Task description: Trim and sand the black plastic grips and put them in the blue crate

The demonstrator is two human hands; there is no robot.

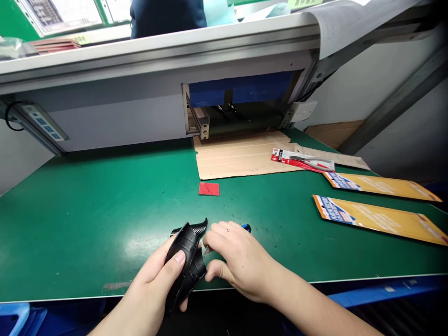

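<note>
My left hand [157,275] is wrapped round a black ribbed plastic part [187,256] and holds it over the near edge of the green table [87,219]. My right hand [234,259] is closed on a small tool with a blue handle end [247,227]. The tool's thin metal tip touches the black part's edge. Most of the tool is hidden under the fingers.
A small red card [209,188] lies ahead, and behind it a flat cardboard sheet [238,156]. To the right are a red packaged tool [303,160] and two yellow packages [380,217]. A grey shelf [157,51] overhangs the table's back; a person in dark blue stands beyond it.
</note>
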